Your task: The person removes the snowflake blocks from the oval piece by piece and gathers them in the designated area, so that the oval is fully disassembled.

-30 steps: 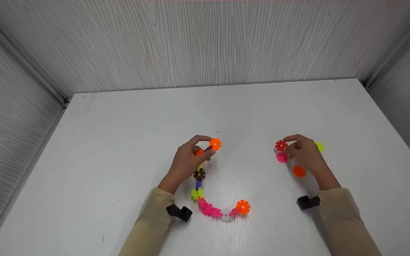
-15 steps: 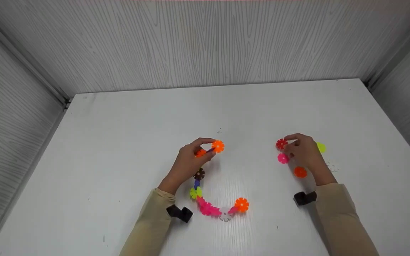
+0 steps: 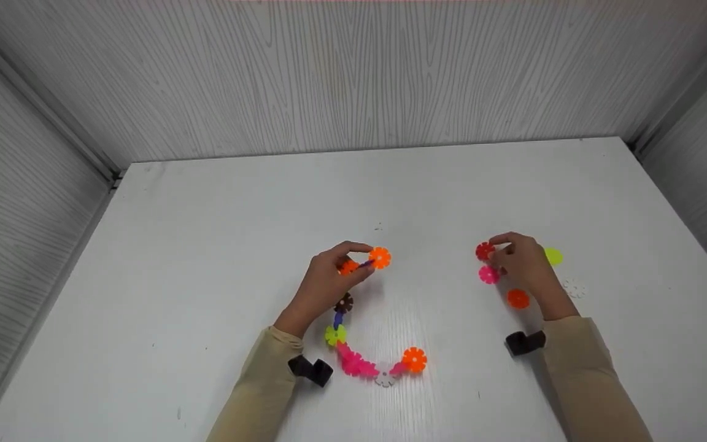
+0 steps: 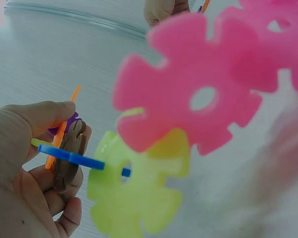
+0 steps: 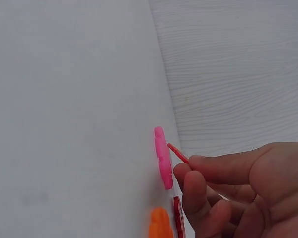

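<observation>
My left hand (image 3: 328, 279) pinches a chain of interlocking snowflake discs near its upper end, where an orange disc (image 3: 380, 258) sticks out past the fingertips. From the hand the chain curves down through a brown disc (image 3: 345, 302), a blue one, a yellow-green disc (image 4: 134, 193), overlapping pink discs (image 4: 184, 84), a white disc (image 3: 385, 376) and a last orange disc (image 3: 414, 360). Some links are hidden by the palm. Over to the right, my right hand (image 3: 524, 264) pinches a red disc (image 3: 485, 251) between thumb and forefinger; its thin edge shows in the right wrist view.
Loose on the white table (image 3: 237, 215), around the right hand, are a pink disc (image 3: 489, 274), an orange disc (image 3: 518, 299), a yellow disc (image 3: 553, 256) and pale white discs (image 3: 574, 288). Wood-grain panels (image 3: 353, 73) stand behind the table and at both sides.
My left hand has shifted slightly right and down with the chain, whose lower end has swung a little left. The right hand has stayed nearly in place, still pinching the red disc.
</observation>
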The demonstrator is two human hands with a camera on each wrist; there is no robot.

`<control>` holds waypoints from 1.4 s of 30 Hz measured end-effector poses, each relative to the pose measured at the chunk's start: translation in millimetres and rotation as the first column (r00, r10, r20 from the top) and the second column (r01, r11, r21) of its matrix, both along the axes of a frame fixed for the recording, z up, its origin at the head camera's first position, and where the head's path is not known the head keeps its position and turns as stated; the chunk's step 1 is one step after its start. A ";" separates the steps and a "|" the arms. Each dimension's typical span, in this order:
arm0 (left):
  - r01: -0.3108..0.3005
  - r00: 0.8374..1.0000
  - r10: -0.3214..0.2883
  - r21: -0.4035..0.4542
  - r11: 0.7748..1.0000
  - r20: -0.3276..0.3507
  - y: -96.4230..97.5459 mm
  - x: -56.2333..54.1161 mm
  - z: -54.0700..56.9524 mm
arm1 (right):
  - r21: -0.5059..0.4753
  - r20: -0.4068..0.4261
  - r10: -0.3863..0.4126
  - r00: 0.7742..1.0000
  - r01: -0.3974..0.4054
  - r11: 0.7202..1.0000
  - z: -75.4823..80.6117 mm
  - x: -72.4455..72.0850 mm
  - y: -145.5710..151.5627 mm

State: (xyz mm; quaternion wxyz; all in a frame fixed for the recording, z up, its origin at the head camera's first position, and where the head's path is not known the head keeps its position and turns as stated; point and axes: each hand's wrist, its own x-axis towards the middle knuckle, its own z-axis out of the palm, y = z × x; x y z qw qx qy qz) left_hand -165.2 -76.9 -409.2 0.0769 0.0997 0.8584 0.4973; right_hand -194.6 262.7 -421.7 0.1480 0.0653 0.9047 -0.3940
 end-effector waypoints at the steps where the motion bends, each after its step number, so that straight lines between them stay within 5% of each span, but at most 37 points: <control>1: -0.003 1.000 0.003 0.000 1.000 0.001 0.3 0.0 0.1 | 0.003 0.001 -0.002 1.000 0.002 1.000 -0.1 0.4 0.2; 10: 0.007 1.000 -0.007 -0.003 1.000 -0.030 2.8 3.3 2.1 | 0.037 -0.087 0.010 0.996 -0.007 0.999 8.7 5.8 -6.9; 20: 0.042 0.996 -0.042 -0.007 0.999 -0.078 6.9 5.5 -2.7 | -0.041 -0.229 0.114 0.967 -0.127 0.991 16.9 18.2 -28.5; 31: 0.091 0.992 -0.093 -0.017 0.996 -0.090 12.7 7.3 -1.1 | -0.064 -0.236 0.270 0.934 -0.292 0.954 24.1 31.6 -58.8; 42: 0.126 0.989 -0.125 0.008 0.992 -0.078 20.8 12.8 -0.6 | -0.064 -0.283 0.406 0.869 -0.440 0.896 22.9 47.4 -81.1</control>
